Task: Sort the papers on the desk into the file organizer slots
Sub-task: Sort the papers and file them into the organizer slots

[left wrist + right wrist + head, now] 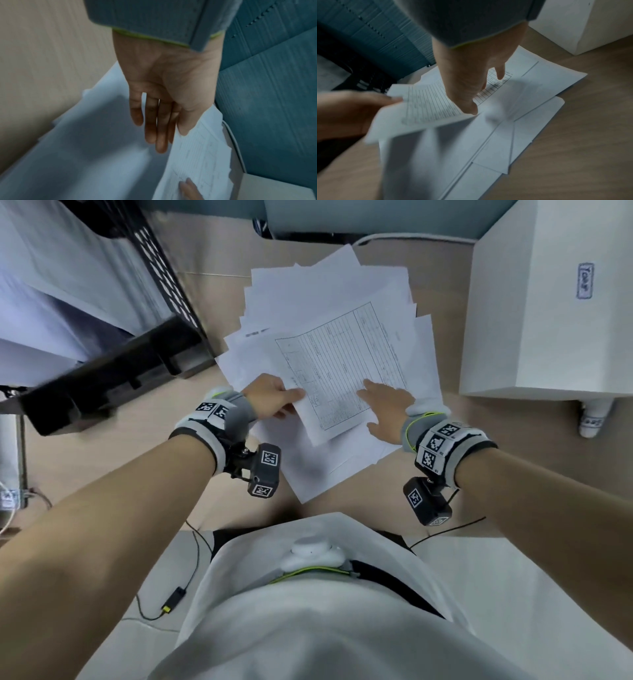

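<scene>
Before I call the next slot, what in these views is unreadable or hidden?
- Printed form: text too small in head view, blurred in both wrist views.
- File organizer: slots cut off by the left edge, blurred.
- Paper pile: lower sheets covered by upper ones.
- Left hand: fingers under the form in head view.

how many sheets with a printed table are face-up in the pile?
1 visible: the table sheet on top of the paper pile, left hand pinching its left edge, right hand pressing its right side. Others may lie hidden underneath.
</scene>
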